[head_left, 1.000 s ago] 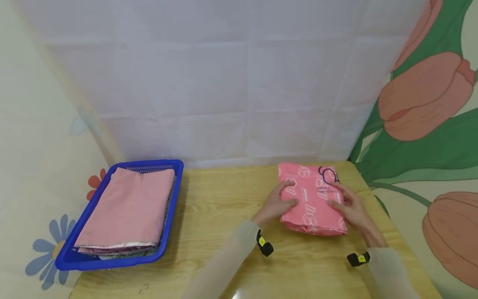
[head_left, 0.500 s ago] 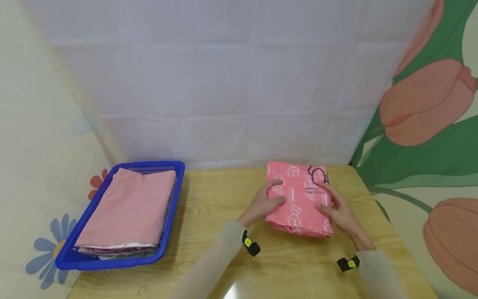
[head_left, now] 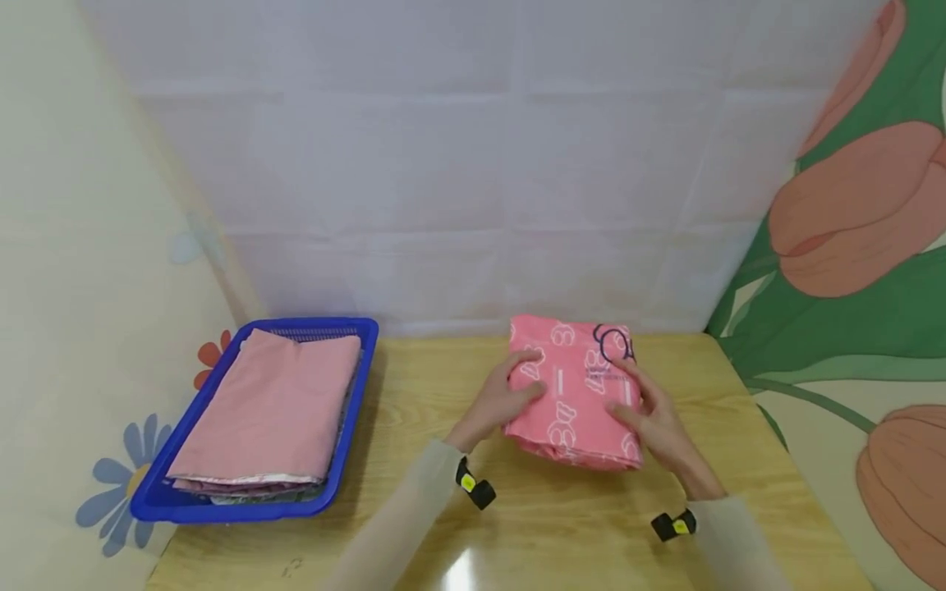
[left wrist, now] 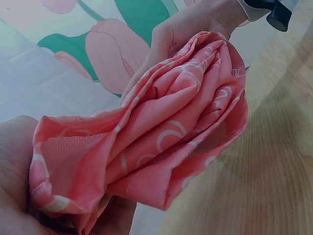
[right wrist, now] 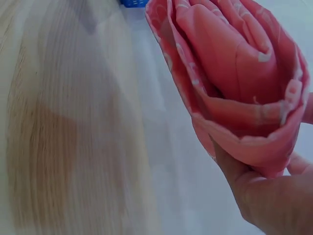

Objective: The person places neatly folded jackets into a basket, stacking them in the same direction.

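A folded pink cloth (head_left: 572, 410) with white line prints and a dark blue round-eared outline is held between both hands, right of the middle of the table. My left hand (head_left: 495, 406) grips its left side, thumb on top and the other fingers partly hidden beneath. On the opposite side my right hand (head_left: 658, 423) grips it the same way, thumb on the upper face. In the left wrist view, the near end of the pink cloth (left wrist: 171, 132) shows several loose, rolled layers. The right wrist view shows these layers standing clear above the table.
At the left of the wooden table (head_left: 576, 533) stands a blue plastic basket (head_left: 351, 427). Inside lies a stack of folded fabric topped by a plain light pink cloth (head_left: 273, 410). A white sheet (head_left: 443, 164) hangs behind; flower-painted walls (head_left: 850, 213) flank both sides.
Both hands have carried the folded pink cloth left across the table, keeping the same grip. The head view has shifted slightly, so the basket appears a little farther right.
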Tool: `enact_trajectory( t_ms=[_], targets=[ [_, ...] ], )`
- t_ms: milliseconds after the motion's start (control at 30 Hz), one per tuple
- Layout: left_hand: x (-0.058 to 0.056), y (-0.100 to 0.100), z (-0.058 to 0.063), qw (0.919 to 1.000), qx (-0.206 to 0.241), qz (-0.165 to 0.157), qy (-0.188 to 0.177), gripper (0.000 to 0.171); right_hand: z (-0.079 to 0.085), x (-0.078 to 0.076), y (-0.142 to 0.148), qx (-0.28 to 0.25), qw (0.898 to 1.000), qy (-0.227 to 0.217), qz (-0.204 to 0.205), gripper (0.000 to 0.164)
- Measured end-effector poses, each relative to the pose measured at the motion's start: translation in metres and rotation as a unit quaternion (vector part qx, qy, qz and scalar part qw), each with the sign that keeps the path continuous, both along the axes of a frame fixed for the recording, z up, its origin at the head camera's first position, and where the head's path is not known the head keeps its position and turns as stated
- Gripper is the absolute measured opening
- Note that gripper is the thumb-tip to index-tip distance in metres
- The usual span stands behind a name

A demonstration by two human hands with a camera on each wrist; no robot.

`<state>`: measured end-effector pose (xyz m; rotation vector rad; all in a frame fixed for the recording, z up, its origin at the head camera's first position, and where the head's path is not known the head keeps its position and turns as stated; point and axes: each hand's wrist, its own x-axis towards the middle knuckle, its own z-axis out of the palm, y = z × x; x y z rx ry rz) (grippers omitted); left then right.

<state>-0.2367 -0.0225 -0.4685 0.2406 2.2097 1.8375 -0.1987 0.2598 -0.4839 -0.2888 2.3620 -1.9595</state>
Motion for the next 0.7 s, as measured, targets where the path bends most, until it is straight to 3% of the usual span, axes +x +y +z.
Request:
enact_trajectory(
  t_ms=[300,700],
  targets=[
    [0.005,-0.028,0.011,0.9995,-0.025,0.007,0.018,0.056,0.010,-0.001,-0.024,-0.041,0.999,0.012,0.023,0.073],
    [0.015,-0.071,0.029,0.9983,-0.022,0.053,0.014,0.062,0.022,-0.011,-0.059,-0.111,0.992,-0.008,0.055,0.077]
  ],
)
